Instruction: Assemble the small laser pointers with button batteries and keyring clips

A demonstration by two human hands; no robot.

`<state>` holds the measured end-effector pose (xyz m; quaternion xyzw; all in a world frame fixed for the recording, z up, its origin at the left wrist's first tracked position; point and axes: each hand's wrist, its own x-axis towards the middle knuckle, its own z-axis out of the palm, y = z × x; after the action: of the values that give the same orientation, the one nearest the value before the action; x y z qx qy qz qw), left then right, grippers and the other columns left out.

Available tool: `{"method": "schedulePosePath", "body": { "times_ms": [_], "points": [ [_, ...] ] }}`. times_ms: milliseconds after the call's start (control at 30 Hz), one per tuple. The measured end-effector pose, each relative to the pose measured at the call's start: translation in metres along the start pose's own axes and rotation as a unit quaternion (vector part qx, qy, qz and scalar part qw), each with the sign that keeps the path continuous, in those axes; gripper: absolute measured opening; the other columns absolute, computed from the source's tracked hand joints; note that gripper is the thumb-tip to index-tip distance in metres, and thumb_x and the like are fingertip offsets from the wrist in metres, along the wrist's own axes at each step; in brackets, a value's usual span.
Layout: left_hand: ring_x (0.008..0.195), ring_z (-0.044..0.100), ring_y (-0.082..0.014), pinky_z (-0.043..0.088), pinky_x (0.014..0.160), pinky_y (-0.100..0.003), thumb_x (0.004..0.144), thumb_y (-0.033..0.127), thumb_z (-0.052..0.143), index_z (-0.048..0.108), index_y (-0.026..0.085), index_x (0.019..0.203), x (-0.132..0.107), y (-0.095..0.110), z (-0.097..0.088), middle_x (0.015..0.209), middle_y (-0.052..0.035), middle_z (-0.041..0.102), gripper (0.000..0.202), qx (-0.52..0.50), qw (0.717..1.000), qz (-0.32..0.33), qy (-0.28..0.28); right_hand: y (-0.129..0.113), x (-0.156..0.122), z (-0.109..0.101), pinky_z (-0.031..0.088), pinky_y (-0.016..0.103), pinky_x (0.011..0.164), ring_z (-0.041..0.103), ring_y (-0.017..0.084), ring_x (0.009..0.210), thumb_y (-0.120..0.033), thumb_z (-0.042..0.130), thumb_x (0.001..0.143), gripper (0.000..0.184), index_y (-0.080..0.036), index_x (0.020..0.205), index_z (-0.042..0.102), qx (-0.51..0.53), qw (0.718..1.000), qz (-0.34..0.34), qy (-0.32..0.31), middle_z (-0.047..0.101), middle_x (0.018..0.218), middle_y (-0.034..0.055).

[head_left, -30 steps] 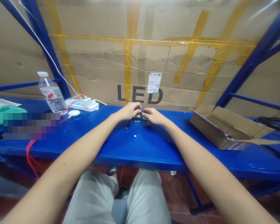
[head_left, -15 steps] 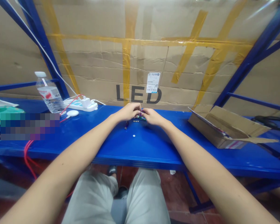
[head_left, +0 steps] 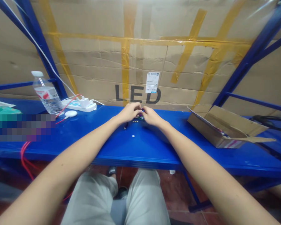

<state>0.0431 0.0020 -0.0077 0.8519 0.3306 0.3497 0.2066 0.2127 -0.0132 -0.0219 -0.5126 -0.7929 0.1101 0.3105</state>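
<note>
A person's two hands met over the far middle of the blue table (head_left: 135,150). The small shiny thing (head_left: 141,117) was there too, between the hands, with bits of purple and green showing. The right hand (head_left: 150,115) had its thumb and fingers pinched on it. The left hand (head_left: 132,112) came in from the left with its fingers bent and the tips right by the thing, but I could not tell if they were pinching it. The hands hid most of the thing, so I could not tell which way it pointed or how its long side ran.

Just near the hands, some tiny silver bits (head_left: 135,121) sat in a short row that ran left to right. To their left lay a little dark stick (head_left: 125,126). Its long side ran from far to near, leaning a bit left at the near end, which was shiny. A white dot (head_left: 133,136) was nearer still. Well to the right stood an open cardboard box (head_left: 207,132).
</note>
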Motion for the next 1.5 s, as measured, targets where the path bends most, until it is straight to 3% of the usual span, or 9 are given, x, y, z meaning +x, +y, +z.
{"method": "schedulePosePath", "body": {
  "times_ms": [167, 333, 567, 800, 933, 1067, 1267, 1400, 1500],
  "points": [
    [0.06, 0.061, -0.015, 0.049, 0.062, -0.027, 0.085, 0.017, 0.055, 0.058, 0.018, 0.085, 0.003, -0.004, 0.003, 0.064, 0.0003, 0.063, 0.004, -0.072, 0.997, -0.033, 0.011, -0.004, -0.001, -0.002, 0.045, 0.026, 0.077, 0.063, 0.019, 0.089, -0.019, 0.046, 0.096, 0.018, -0.011, 0.1, 0.061, 0.062, 0.998, 0.024, 0.017, 0.071, 0.096, 0.0113],
    [0.071, 0.063, -0.0154, 0.048, 0.069, -0.027, 0.084, 0.016, 0.056, 0.064, 0.017, 0.088, 0.001, 0.002, 0.004, 0.076, -0.0017, 0.068, 0.009, -0.002, 1.0, 0.007, 0.02, -0.008, -0.002, -0.002, 0.045, 0.025, 0.059, 0.057, 0.016, 0.059, -0.019, 0.046, 0.093, 0.016, -0.013, 0.101, 0.058, 0.136, 0.988, 0.077, -0.01, 0.06, 0.064, 0.001],
    [0.067, 0.061, -0.0142, 0.046, 0.064, -0.026, 0.083, 0.013, 0.054, 0.063, 0.016, 0.088, 0.002, 0.005, 0.003, 0.074, -0.0013, 0.067, 0.011, 0.009, 0.999, -0.005, 0.032, -0.002, 0.0, -0.003, 0.044, 0.026, 0.051, 0.048, 0.013, 0.046, -0.018, 0.047, 0.093, 0.012, -0.017, 0.105, 0.051, 0.242, 0.963, 0.112, -0.027, 0.052, 0.059, -0.0031],
    [0.069, 0.061, -0.0141, 0.047, 0.066, -0.026, 0.079, 0.01, 0.052, 0.064, 0.015, 0.102, 0.003, -0.004, -0.023, 0.079, -0.0031, 0.07, 0.027, 0.041, 0.997, -0.059, 0.018, 0.01, -0.001, -0.019, 0.038, 0.024, 0.043, 0.045, 0.012, 0.04, -0.019, 0.042, 0.095, 0.008, -0.018, 0.091, 0.049, 0.147, 0.977, 0.126, -0.086, 0.046, 0.051, -0.0041],
    [0.075, 0.062, -0.0161, 0.045, 0.068, -0.027, 0.075, 0.014, 0.056, 0.068, 0.015, 0.089, -0.001, -0.006, -0.043, 0.085, -0.0065, 0.07, 0.017, 0.171, 0.981, -0.087, -0.007, 0.01, -0.005, -0.026, 0.04, 0.024, 0.043, 0.053, 0.013, 0.042, -0.017, 0.045, 0.092, 0.012, -0.017, 0.081, 0.05, 0.035, 0.975, 0.143, -0.169, 0.056, 0.055, 0.0014],
    [0.071, 0.061, -0.016, 0.043, 0.064, -0.027, 0.072, 0.016, 0.059, 0.066, 0.014, 0.089, -0.006, -0.013, -0.054, 0.082, -0.0072, 0.07, 0.018, 0.206, 0.967, -0.146, -0.043, 0.004, -0.007, -0.029, 0.042, 0.024, 0.047, 0.058, 0.013, 0.049, -0.017, 0.051, 0.087, 0.011, -0.016, 0.077, 0.056, -0.02, 0.966, 0.152, -0.211, 0.065, 0.068, 0.006],
    [0.076, 0.061, -0.0165, 0.044, 0.069, -0.027, 0.069, 0.017, 0.059, 0.069, 0.015, 0.079, -0.007, -0.027, -0.06, 0.082, -0.0053, 0.071, 0.014, 0.186, 0.963, -0.146, -0.132, 0.004, -0.006, -0.034, 0.033, 0.023, 0.046, 0.046, 0.009, 0.048, -0.019, 0.059, 0.079, 0.018, -0.015, 0.063, 0.057, -0.113, 0.964, 0.116, -0.209, 0.053, 0.056, 0.0006],
    [0.072, 0.062, -0.0161, 0.045, 0.068, -0.027, 0.067, 0.018, 0.06, 0.069, 0.015, 0.081, -0.007, -0.032, -0.059, 0.08, -0.0049, 0.071, 0.017, 0.148, 0.961, -0.168, -0.162, 0.01, -0.005, -0.034, 0.036, 0.024, 0.049, 0.051, 0.011, 0.051, -0.016, 0.061, 0.077, 0.006, -0.014, 0.075, 0.066, -0.115, 0.958, 0.117, -0.235, 0.059, 0.061, 0.002],
    [0.066, 0.06, -0.0156, 0.044, 0.064, -0.027, 0.065, 0.018, 0.06, 0.067, 0.015, 0.079, -0.007, -0.034, -0.055, 0.071, -0.0037, 0.068, 0.016, 0.141, 0.953, -0.188, -0.191, 0.011, -0.004, -0.033, 0.04, 0.023, 0.052, 0.058, 0.013, 0.057, -0.014, 0.065, 0.075, 0.019, -0.015, 0.094, 0.07, -0.102, 0.954, 0.122, -0.254, 0.067, 0.072, 0.0037]
  ]
}}
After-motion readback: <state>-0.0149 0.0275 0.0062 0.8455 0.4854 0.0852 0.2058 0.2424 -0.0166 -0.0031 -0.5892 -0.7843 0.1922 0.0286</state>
